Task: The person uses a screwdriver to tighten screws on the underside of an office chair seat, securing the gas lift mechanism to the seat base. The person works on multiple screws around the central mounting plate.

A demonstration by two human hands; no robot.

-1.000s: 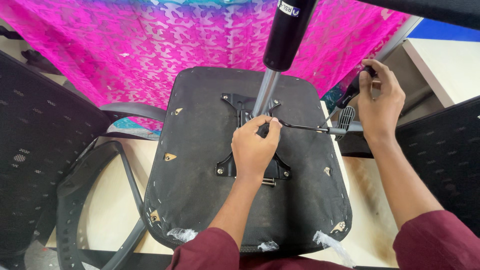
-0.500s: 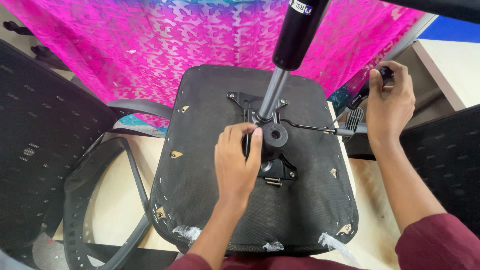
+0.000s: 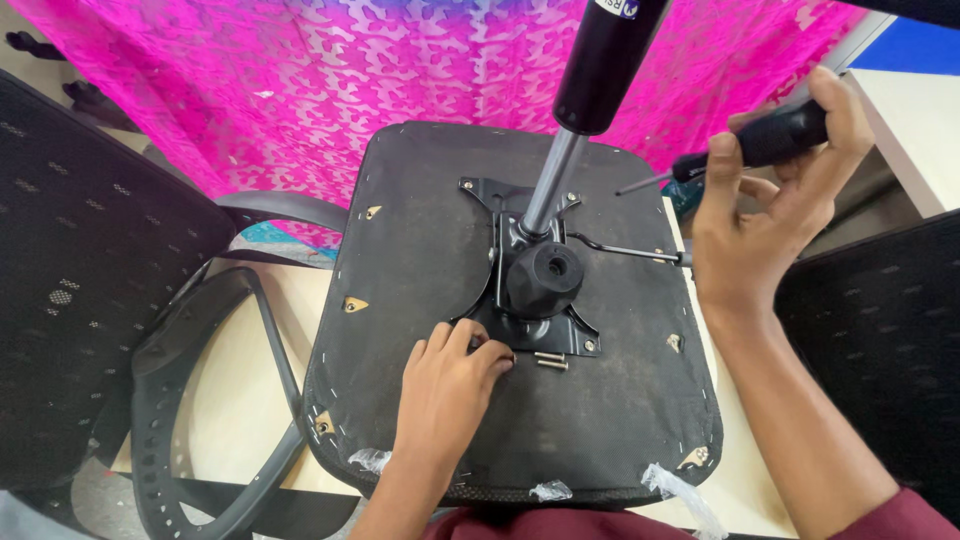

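Observation:
An upturned office chair seat (image 3: 420,260) lies bottom-up in front of me, with a black metal mechanism plate (image 3: 540,300) bolted to its middle and a gas-lift cylinder (image 3: 590,80) rising from it. My left hand (image 3: 450,385) rests on the seat at the plate's near left corner, fingertips pinched at the plate's edge; what they pinch is hidden. Two loose bolts (image 3: 548,360) lie just to the right of those fingers. My right hand (image 3: 765,210) is raised to the right of the plate, gripping a black-handled screwdriver (image 3: 740,150) whose tip points left.
A thin lever rod (image 3: 625,250) sticks out of the mechanism toward my right hand. A bright pink patterned cloth (image 3: 400,70) hangs behind. Black mesh chair backs (image 3: 70,270) stand at left and right (image 3: 880,340). A detached armrest frame (image 3: 210,400) lies on the pale table.
My left hand slid from the mechanism's centre down to the plate's near left corner. My right hand lifted the screwdriver up and away from the seat's right edge. The camera moved closer.

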